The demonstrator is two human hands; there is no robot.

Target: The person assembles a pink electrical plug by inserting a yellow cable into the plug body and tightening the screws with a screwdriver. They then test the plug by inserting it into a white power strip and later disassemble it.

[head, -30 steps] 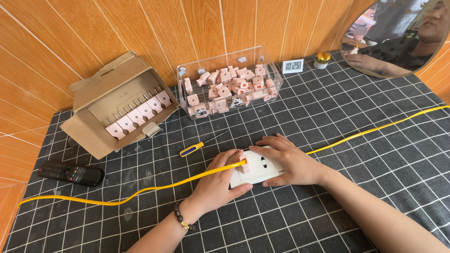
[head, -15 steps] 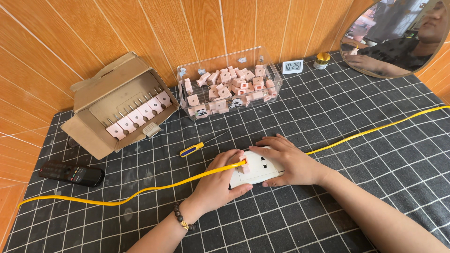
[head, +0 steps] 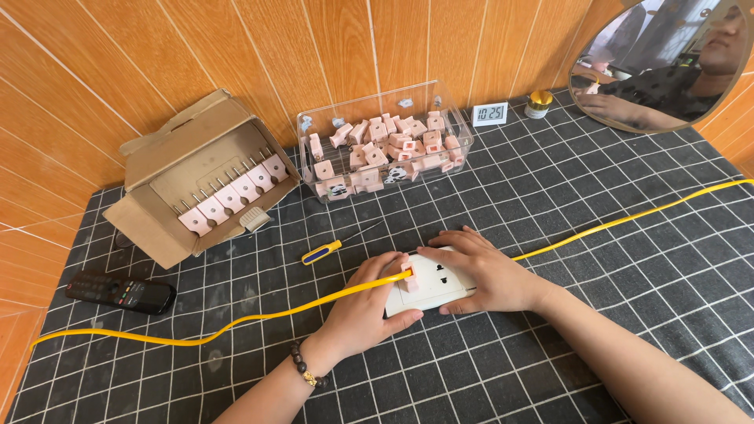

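A white wall socket plate (head: 430, 284) lies on the black grid-patterned mat (head: 597, 220). My left hand (head: 363, 306) grips its left edge, with a small pink part (head: 408, 276) by the thumb. My right hand (head: 485, 273) rests over the plate's right side and holds it down. A long yellow cable (head: 259, 316) runs across the mat, passes over my left hand and comes out beyond my right hand toward the far right.
A yellow-and-blue screwdriver (head: 334, 247) lies just behind the hands. Further back stand a clear box (head: 385, 149) of pink parts and an open cardboard box (head: 206, 182). A black remote (head: 119, 293) lies at left. A small clock (head: 490, 114) and a round mirror (head: 667, 59) are at the back right.
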